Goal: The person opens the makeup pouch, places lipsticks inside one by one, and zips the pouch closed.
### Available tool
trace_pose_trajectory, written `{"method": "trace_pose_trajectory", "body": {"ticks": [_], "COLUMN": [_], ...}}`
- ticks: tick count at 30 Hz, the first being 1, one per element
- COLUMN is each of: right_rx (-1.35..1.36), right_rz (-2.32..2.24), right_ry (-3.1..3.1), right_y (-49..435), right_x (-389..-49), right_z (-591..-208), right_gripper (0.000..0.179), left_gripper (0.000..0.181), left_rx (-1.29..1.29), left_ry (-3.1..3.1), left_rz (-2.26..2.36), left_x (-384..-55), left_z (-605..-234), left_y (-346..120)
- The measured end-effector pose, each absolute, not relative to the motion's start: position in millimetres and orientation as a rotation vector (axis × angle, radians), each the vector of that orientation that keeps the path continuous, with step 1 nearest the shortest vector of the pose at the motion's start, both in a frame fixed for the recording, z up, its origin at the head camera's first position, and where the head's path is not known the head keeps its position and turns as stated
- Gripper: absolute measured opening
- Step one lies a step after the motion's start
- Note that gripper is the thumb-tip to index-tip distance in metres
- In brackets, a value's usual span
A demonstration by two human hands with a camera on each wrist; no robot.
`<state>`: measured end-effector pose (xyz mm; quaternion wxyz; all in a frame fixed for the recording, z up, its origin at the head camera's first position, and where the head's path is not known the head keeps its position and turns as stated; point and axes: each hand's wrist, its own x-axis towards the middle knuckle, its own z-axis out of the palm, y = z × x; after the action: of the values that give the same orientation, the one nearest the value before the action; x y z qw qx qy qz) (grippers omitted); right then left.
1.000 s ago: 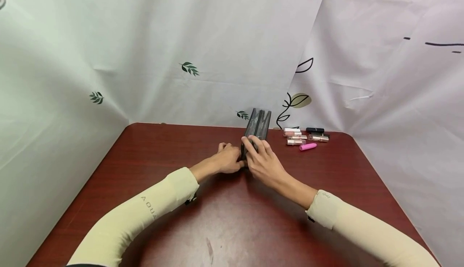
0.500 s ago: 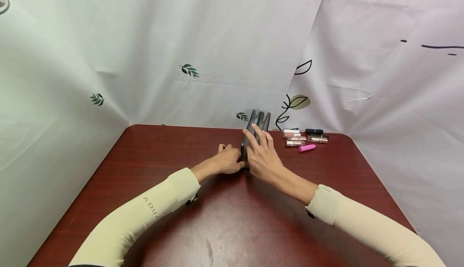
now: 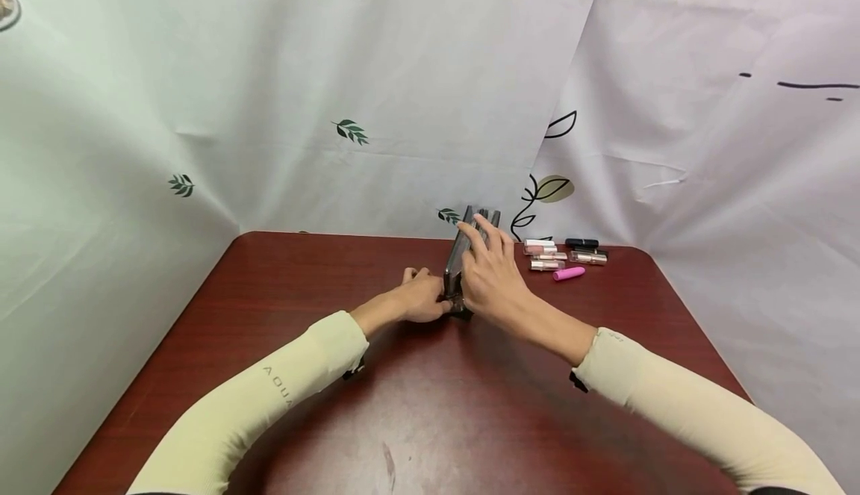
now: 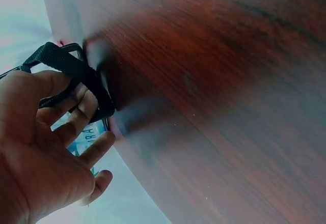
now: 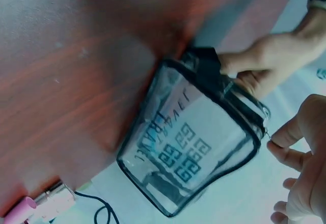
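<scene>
Pinching at one corner of a clear, black-trimmed pouch (image 5: 186, 142), the right hand (image 3: 493, 277) is near the left hand (image 3: 423, 298), which grips the pouch's black strap (image 4: 67, 64).

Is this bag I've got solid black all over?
No, in the right wrist view the bag is black-edged but mostly see-through.

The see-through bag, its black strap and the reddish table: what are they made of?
The bag looks like clear, glossy plastic: print and background show through, and it shines. The strap looks like dull woven cloth, since a weave texture shows. The table might be polished wood or just a printed coating: it has grain streaks and soft shine.
</scene>
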<state>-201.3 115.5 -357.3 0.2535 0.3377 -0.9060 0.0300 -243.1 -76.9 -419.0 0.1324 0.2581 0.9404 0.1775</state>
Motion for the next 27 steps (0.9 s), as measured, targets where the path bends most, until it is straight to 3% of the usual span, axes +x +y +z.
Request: {"method": "trace_pose_trajectory", "body": {"ticks": [17, 27], "right_rx": [0.795, 0.607], "right_rz": [0.347, 0.487], "right_ry": [-2.729, -2.817], "right_y": [115, 131], "right_x": [-226, -264], "right_z": [-336, -335], "right_gripper": [0.017, 0.019], "left_gripper": [0.031, 0.037], "left_rx": [0.837, 0.916], "left_ry": [2.744, 2.737], "left_rz": [0.481, 0.490], "left_x": [-239, -235], "left_z": [-420, -421], "left_y": [-83, -95]}}
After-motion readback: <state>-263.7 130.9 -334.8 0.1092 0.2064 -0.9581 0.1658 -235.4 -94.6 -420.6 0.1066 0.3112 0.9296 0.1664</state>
